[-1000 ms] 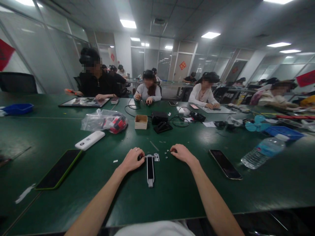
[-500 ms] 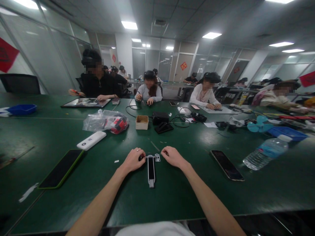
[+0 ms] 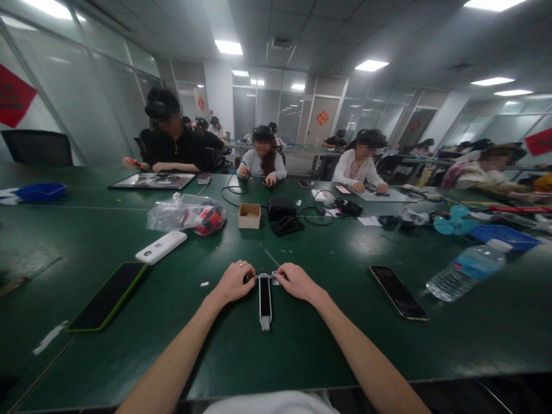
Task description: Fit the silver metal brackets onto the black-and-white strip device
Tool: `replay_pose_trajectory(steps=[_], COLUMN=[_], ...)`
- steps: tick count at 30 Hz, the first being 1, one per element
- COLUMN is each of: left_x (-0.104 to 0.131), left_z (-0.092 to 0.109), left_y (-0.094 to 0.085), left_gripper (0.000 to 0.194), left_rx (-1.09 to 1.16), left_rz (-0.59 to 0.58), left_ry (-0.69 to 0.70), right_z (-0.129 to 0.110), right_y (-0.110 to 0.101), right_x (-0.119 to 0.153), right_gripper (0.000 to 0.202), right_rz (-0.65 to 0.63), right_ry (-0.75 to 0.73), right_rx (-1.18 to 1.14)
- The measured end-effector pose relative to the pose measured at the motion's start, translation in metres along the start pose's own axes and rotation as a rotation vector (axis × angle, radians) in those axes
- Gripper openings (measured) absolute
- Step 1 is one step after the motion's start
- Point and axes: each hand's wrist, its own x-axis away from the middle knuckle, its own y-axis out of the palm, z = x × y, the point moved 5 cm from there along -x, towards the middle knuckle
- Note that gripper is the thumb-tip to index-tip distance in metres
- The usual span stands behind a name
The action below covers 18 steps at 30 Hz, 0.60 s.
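Observation:
A slim white-framed device with a dark strip down its middle (image 3: 265,298) lies on the green table in front of me, its grey end towards me. My left hand (image 3: 235,280) is closed at its far left side, with the fingers curled round a small dark rounded part (image 3: 247,278). On the other side, my right hand (image 3: 297,280) is closed, thumb and fingers pinching a small metal plate (image 3: 274,278) at the device's far right end. The fingers cover most of that plate.
A phone in a green case (image 3: 107,296) and a white oblong device (image 3: 161,248) lie to the left. Rightward are another phone (image 3: 399,291) and a tilted water bottle (image 3: 468,270). Ahead stand a small box (image 3: 249,217) and a plastic bag (image 3: 185,214). Other people sit across the table.
My right hand has moved left and closed on the metal plate, which lay uncovered before. My left hand and the device have stayed in place.

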Motion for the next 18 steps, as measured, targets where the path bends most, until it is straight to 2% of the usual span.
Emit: replay_pose_trajectory(steps=[12, 18], left_x=[0.0001, 0.0006], left_z=[0.0012, 0.0009], left_y=[-0.0014, -0.0005], left_gripper=[0.009, 0.009], left_rx=[-0.002, 0.009], left_rz=[-0.023, -0.012], left_ry=[-0.016, -0.009], right_z=[-0.0039, -0.0053], right_y=[-0.0019, -0.003], right_x=[0.0029, 0.0024], right_gripper=[0.025, 0.024], right_rz=[-0.007, 0.002], right_ry=[0.075, 0.061], right_rx=[-0.017, 0.005])
